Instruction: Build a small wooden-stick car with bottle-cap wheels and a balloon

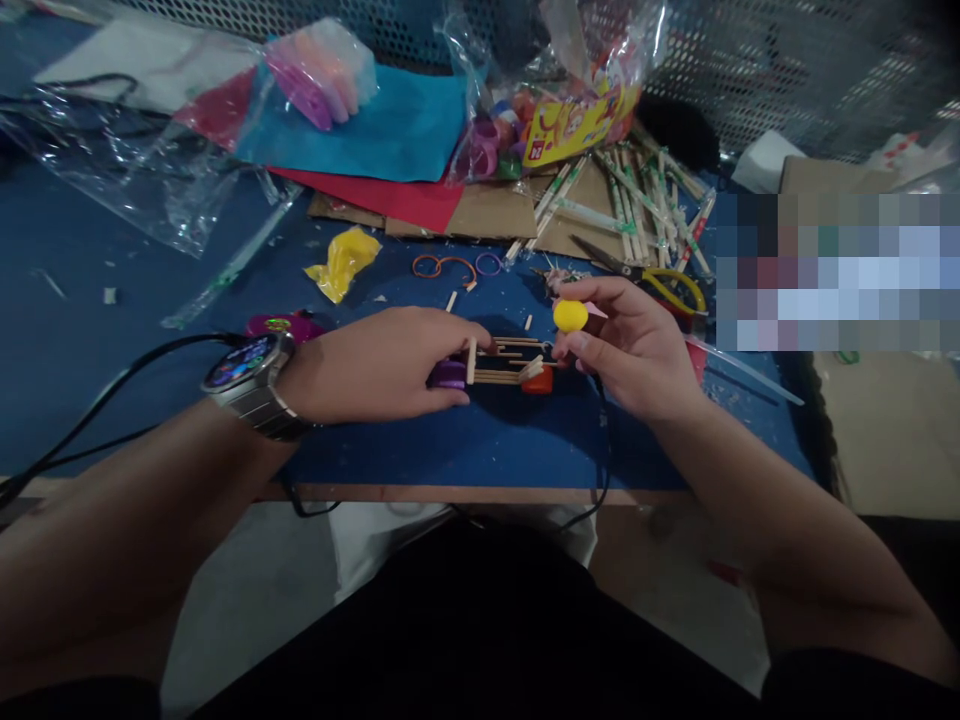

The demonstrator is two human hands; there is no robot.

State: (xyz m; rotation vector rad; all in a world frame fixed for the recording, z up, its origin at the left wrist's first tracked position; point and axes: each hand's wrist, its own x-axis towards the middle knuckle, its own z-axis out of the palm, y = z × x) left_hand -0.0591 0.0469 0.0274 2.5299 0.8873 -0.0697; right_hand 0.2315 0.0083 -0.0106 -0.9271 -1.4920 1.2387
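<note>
A small frame of wooden sticks point(495, 378) lies on the blue table in front of me, with a purple wheel-like cap point(450, 375) at its left end and an orange one point(537, 380) at its right. My left hand point(382, 360) is closed around the left end, its thumb by the purple cap. Between the thumb and fingers of my right hand point(637, 345) is a small round yellow piece point(571, 316), possibly clay, held just above the frame's right end. Part of the frame is hidden behind my left fingers.
Beyond my hands lie a crumpled yellow packet point(345, 262), rubber bands point(427, 265), yellow-handled pliers point(679, 282) and wrapped chopsticks point(637, 200) on cardboard. Felt sheets point(360, 130) and a plastic bag of toys point(577, 125) are at the back. A black cable point(112, 385) runs by my left wrist.
</note>
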